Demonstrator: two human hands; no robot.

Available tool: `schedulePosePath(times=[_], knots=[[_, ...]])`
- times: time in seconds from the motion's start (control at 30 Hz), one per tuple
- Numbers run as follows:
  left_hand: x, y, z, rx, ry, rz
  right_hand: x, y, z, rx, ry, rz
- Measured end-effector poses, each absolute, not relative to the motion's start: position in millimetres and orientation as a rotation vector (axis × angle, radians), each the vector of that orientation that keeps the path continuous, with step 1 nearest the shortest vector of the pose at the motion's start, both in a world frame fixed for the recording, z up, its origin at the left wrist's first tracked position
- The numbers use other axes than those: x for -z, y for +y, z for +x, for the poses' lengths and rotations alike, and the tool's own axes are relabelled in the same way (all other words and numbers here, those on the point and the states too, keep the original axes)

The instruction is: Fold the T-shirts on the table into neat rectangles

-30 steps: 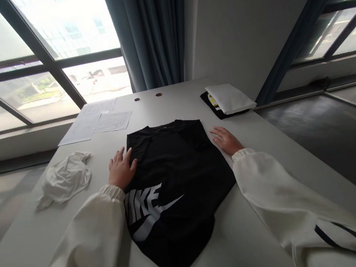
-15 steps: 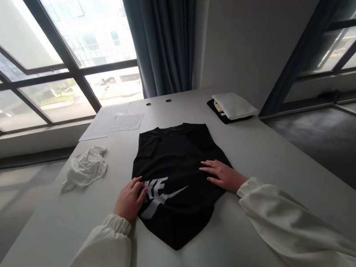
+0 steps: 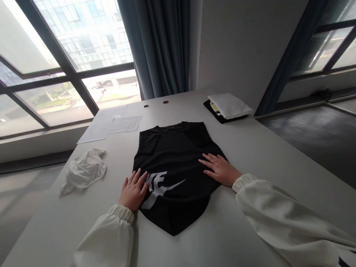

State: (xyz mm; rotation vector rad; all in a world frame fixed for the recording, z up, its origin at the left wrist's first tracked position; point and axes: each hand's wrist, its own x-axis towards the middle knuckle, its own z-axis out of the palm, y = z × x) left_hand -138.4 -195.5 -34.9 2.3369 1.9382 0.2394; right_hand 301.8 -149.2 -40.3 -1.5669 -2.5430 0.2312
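Head view: left hand [image 3: 133, 191] and right hand [image 3: 220, 169] lie palm-down, each grip unclenched, on opposite edges of a black shirt [image 3: 174, 152] spread on the bench [image 3: 199, 257].

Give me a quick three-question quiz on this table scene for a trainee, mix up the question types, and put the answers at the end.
1. True or false: the left hand and the right hand both lie on the black shirt.

2. Which of these lies crumpled on the table?
a) the sheets of paper
b) the white cloth
c) the black shirt

3. Fill in the blank: on the far right of the table, the folded white item sits on top of a mostly ____ item.

Key: 1. True. 2. b. 3. Black.
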Motion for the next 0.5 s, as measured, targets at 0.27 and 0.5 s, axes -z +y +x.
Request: schedulePosePath(times=[0.27, 0.5], knots=[[39.8, -132.2, -140.8, -0.296, 1.887, 2.331, 49.9, -92.2, 309.8, -0.222, -2.389, -1.453], [29.9, -110.6, -135.7, -0.617, 1.942, 2.27, 51.0, -56.6, 307.4, -0.094, -2.112, -1.336]])
